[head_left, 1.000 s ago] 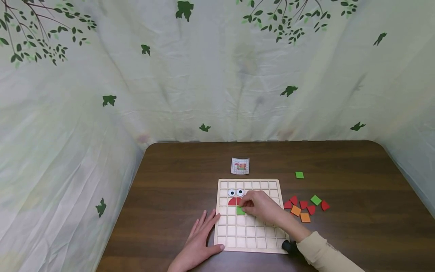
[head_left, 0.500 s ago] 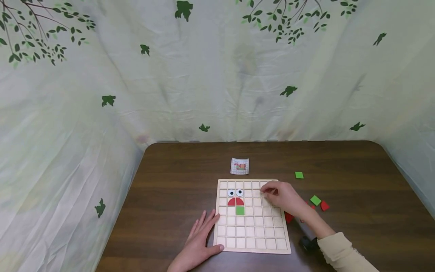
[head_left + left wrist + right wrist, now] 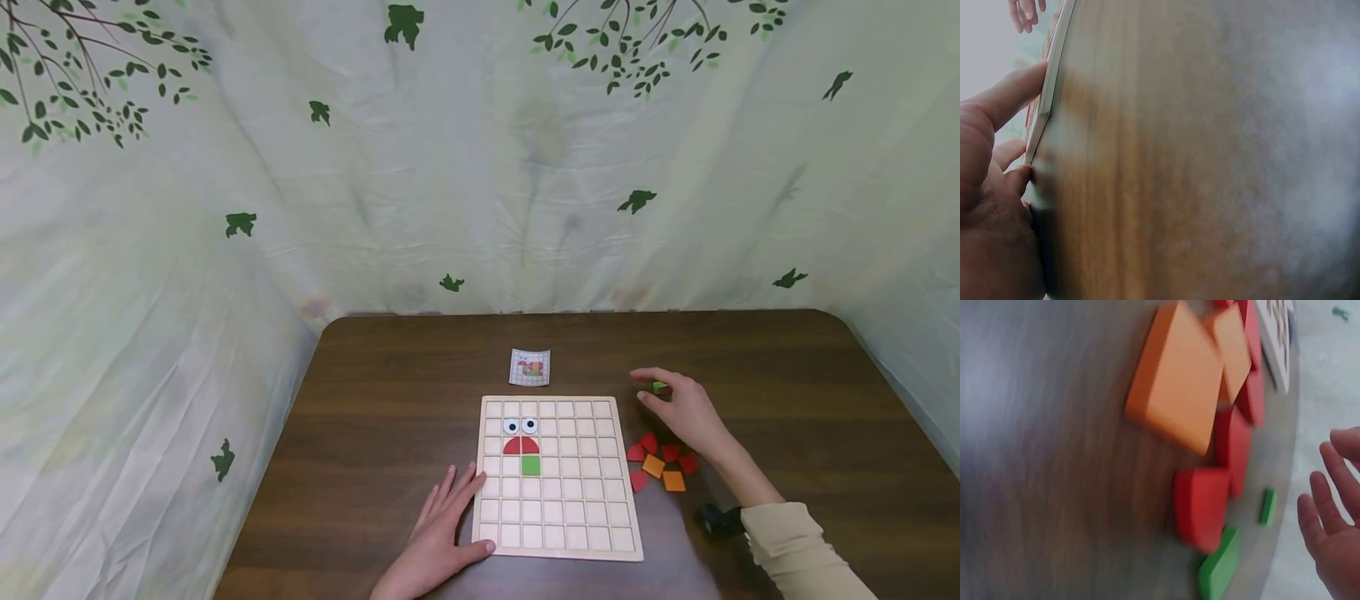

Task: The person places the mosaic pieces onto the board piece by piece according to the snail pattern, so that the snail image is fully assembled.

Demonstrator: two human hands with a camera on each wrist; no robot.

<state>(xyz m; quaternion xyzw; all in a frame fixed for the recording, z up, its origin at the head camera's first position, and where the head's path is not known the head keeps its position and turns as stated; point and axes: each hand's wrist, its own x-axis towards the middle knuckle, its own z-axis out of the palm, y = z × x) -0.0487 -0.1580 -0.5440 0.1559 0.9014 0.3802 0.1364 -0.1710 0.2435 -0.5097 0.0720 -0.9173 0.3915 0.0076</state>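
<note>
My left hand lies at the left edge of a pale wooden grid board, fingers spread, with fingertips and thumb touching the edge and near corner. On the board are two googly eyes, two red quarter-round tiles below them, and a green square tile. Right of the board, my right hand hovers with fingers apart around a loose green square tile, which is partly hidden. In the right wrist view the fingers of my right hand look spread and hold nothing.
A small picture card lies behind the board. Right of the board sit several red tiles and two orange square tiles. Another green tile shows in the right wrist view. A curtain hangs behind the table.
My right hand has left the green tile in its cell on the board and moved right and back to the loose green tile. My left hand has stayed put.
</note>
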